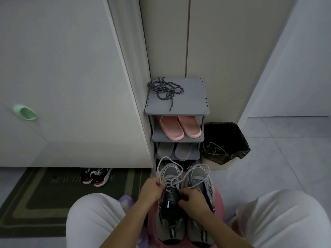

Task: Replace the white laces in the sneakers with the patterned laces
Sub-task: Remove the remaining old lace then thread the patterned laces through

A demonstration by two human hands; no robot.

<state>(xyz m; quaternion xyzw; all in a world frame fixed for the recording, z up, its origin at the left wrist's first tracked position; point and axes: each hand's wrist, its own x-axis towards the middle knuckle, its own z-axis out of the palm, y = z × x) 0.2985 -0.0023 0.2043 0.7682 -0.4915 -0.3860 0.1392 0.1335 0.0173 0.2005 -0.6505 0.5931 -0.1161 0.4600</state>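
Two grey sneakers stand side by side between my knees on a pink stool [219, 203], the left sneaker [170, 212] and the right sneaker [200, 179]. A white lace [167, 159] loops loosely up over their toes. My left hand [152, 189] pinches the white lace at the left sneaker's eyelets. My right hand [192, 200] grips the black tongue of the left sneaker. The dark patterned laces [165, 89] lie in a tangled heap on the top of the grey shoe rack [189, 104], out of reach of both hands.
The rack holds pink slippers [180, 127] and grey slippers [174, 151] on lower shelves. A bin with a black liner [225, 142] stands right of it. Black-and-red shoes [97, 176] sit on a green doormat [44, 199] at the left. A white door rises at the left.
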